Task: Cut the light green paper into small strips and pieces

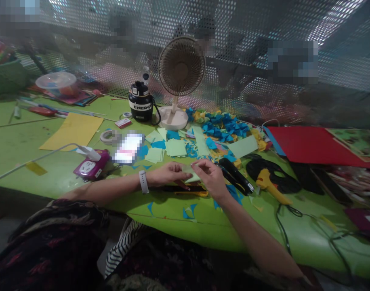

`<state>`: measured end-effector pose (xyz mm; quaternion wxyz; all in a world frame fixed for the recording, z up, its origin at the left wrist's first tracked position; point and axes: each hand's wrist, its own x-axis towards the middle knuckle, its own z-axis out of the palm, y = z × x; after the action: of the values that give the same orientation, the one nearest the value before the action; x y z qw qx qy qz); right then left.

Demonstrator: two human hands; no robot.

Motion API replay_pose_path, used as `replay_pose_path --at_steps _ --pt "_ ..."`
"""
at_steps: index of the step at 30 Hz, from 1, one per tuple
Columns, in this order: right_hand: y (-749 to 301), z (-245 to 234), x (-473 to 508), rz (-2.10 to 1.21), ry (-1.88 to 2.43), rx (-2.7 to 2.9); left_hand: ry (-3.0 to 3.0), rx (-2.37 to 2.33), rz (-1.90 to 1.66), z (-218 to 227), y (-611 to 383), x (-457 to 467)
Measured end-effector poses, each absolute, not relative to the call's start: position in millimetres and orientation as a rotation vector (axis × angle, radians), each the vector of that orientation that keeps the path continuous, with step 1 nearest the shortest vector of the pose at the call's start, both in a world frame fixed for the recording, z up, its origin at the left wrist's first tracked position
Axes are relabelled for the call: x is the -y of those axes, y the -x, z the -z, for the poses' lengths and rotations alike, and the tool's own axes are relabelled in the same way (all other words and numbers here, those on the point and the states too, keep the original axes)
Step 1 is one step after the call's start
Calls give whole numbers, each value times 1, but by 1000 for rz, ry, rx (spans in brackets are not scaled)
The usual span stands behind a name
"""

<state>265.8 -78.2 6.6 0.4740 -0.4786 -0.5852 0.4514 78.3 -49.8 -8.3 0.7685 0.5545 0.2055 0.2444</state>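
Observation:
Between my hands, over the near part of the green table [173,220], is a small piece of pale green paper [191,173]. My left hand [169,173], with a white watch on the wrist, pinches its left side. At its upper right, the fingers of my right hand [211,176] close on the same paper. A black stapler [236,176] lies just right of my right hand. Beneath the hands sits a dark flat item with an orange strip [194,194], partly covered. Stacks of pale green paper squares [175,148] and blue scraps lie just beyond.
A fan [181,68] and a black jug [141,103] stand at the back near folded blue and yellow pieces [224,125]. At right lies a yellow glue gun [271,186] with its cord. A purple power socket [91,163], phone [129,148] and tape roll [109,137] are at left.

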Motion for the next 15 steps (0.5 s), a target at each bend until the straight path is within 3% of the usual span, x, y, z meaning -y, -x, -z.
replay_pose_path --at_steps 15 --pt "-267 -3 74 -950 1187 1502 -1210 -631 -479 5 -78 50"
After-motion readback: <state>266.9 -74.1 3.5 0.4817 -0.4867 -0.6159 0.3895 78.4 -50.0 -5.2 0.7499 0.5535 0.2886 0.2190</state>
